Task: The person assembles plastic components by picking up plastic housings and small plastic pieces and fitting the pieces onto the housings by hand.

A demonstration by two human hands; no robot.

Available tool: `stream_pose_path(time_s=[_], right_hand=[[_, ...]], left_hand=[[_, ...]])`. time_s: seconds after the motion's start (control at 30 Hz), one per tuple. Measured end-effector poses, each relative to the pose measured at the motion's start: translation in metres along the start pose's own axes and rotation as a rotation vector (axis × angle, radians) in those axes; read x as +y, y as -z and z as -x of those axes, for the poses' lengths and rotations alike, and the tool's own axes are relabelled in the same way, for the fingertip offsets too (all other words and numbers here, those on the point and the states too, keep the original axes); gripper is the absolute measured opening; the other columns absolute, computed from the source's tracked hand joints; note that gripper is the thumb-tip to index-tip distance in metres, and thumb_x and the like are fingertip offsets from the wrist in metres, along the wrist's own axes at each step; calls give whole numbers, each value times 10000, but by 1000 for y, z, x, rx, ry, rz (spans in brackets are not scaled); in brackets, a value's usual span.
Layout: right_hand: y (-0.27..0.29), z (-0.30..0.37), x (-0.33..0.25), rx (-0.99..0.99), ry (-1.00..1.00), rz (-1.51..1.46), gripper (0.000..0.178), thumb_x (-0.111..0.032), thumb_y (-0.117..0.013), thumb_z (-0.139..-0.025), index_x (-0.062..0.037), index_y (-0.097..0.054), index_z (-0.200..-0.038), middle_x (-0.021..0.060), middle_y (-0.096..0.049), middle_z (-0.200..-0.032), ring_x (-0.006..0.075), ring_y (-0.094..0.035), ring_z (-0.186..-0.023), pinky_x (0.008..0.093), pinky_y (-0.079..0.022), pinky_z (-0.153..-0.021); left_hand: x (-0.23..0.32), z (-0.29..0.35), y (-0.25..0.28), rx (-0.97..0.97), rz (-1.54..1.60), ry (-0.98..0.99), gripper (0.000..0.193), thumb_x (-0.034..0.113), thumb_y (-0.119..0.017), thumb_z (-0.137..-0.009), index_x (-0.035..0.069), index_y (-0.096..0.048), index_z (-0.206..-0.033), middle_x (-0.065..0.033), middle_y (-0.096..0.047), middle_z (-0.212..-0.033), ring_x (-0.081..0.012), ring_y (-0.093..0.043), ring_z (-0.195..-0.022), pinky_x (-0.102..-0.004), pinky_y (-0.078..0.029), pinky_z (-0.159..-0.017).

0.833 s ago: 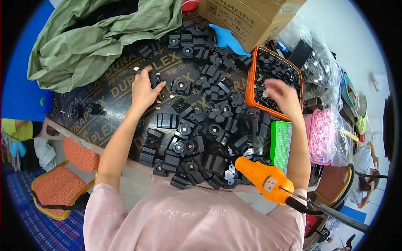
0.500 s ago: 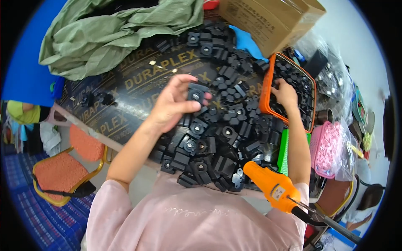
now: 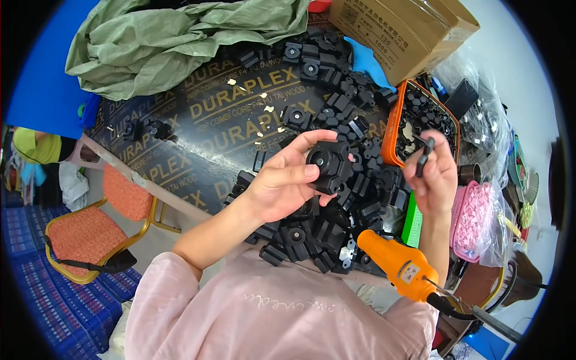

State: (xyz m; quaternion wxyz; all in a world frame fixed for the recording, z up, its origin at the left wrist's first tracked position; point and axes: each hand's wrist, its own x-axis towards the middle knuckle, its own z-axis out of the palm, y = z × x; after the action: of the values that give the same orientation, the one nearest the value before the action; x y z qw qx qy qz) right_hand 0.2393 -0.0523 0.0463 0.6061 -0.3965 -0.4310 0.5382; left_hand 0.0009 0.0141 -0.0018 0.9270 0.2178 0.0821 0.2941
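Note:
My left hand (image 3: pixel 281 187) grips a black plastic housing (image 3: pixel 332 171) with a round metal-centred disc on its face, held above the pile on the table. Between the fingertips of my right hand (image 3: pixel 437 183) is a small flat black plastic piece (image 3: pixel 425 157), raised just beside an orange bin (image 3: pixel 392 141). That bin holds many small black parts. Similar black housings (image 3: pixel 297 235) lie heaped under and around my left hand. An orange electric screwdriver (image 3: pixel 393 264) hangs near my right forearm, touched by neither hand.
A cardboard box (image 3: pixel 399 39) and a blue glove (image 3: pixel 365 63) are at the back right. Green cloth (image 3: pixel 156 51) covers the far left of the dark table (image 3: pixel 204 141). Right of my right forearm stands a pink basket (image 3: pixel 457 216); a green basket (image 3: pixel 412 223) is left of it.
My right hand has come out of the orange bin with a small black piece. My left hand has moved right and turned the housing it holds.

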Motion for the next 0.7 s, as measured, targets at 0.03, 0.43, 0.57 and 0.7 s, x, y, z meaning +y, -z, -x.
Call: stream_pose_path(time_s=[0.03, 0.43, 0.57, 0.7], right_hand=[[-7, 2, -5, -66, -37, 7, 319, -182, -650, -801, -34, -493, -1037, 145, -622, -815, 68, -487, -543, 154, -340, -451], [-49, -5, -19, -574, 358, 969, 261, -6, -635, -639, -86, -645, -887, 23, -593, -891, 189, -574, -690, 266, -468, -571], [-52, -8, -18, -616, 515, 1188, 307, -57, -600, -619, -118, -646, -916, -5, -598, -884, 177, -550, -647, 267, -442, -516], [-52, -9, -13, -575, 561, 1175, 302, -66, -602, -626, -118, -643, -921, 2, -597, -880, 178, -537, -630, 267, -436, -506]], left_hand=[[0, -2, -2, -26, 7, 15, 655, 224, -634, -791, 76, -275, -1319, -209, -463, -1174, -255, -570, -791, -336, -461, -592], [7, 0, -20, 50, -121, -11, 369, 235, -544, -876, 43, -454, -1179, -86, -592, -841, -120, -508, -472, -218, -389, -381], [12, 2, -23, 106, -293, -16, 531, 359, -600, -817, 14, -449, -1191, -115, -590, -871, -115, -540, -542, -203, -413, -401], [14, 3, -23, 119, -330, -24, 521, 350, -605, -814, 14, -457, -1184, -92, -583, -870, -101, -535, -563, -195, -397, -403]])
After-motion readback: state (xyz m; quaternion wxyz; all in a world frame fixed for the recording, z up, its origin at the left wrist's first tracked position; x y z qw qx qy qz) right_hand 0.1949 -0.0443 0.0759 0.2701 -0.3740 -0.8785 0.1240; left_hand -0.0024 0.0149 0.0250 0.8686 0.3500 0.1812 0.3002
